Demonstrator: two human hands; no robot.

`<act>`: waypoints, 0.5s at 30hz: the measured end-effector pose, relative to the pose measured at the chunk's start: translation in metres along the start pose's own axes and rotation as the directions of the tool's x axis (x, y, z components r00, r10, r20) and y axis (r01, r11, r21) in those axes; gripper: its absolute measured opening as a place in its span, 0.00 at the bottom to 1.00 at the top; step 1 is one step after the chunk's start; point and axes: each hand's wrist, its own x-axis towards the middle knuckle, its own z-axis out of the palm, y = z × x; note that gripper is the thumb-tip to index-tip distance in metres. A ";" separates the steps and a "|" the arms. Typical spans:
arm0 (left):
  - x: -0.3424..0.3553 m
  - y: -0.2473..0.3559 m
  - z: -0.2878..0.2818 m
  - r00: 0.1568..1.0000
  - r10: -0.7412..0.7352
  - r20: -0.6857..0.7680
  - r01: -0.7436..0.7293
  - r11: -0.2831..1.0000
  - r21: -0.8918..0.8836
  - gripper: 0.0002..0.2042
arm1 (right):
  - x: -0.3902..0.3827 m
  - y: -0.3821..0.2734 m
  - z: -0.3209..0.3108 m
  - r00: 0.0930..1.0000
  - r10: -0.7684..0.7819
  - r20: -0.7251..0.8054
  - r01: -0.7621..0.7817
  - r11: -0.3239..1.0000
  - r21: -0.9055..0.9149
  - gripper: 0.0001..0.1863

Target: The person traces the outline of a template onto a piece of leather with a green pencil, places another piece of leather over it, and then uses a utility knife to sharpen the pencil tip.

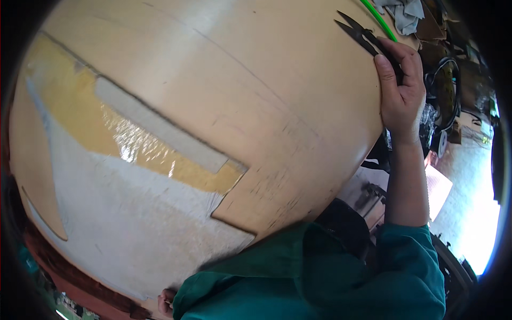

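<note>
At the upper right, my right hand (402, 88) is wrapped round a pair of black scissors (358, 36). Their pointed blades stand slightly apart and point up and left, just over the table; most of the handles are hidden in my palm. A large pale grey sheet (122, 213) with cut-out edges lies flat on the left of the table. A yellow, partly shiny band (154, 157) runs across it, and a grey strip (160, 124) lies along that band. Near the sheet's lower edge, my left hand (166, 301) shows only curled fingers beyond the green sleeve.
The tan tabletop (277, 69) carries scratches and dark marks. A bright green cord (378, 20) lies by the scissors, near a grey rag (408, 15). Cables and clutter (448, 85) crowd past the table's right edge. A reddish-brown ledge (74, 272) runs along the lower left.
</note>
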 end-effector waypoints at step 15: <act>0.016 0.010 0.026 0.998 0.050 -0.048 -0.054 0.994 -0.100 0.14 | 0.002 0.005 0.002 0.996 -0.031 -0.090 0.039 0.995 0.094 0.13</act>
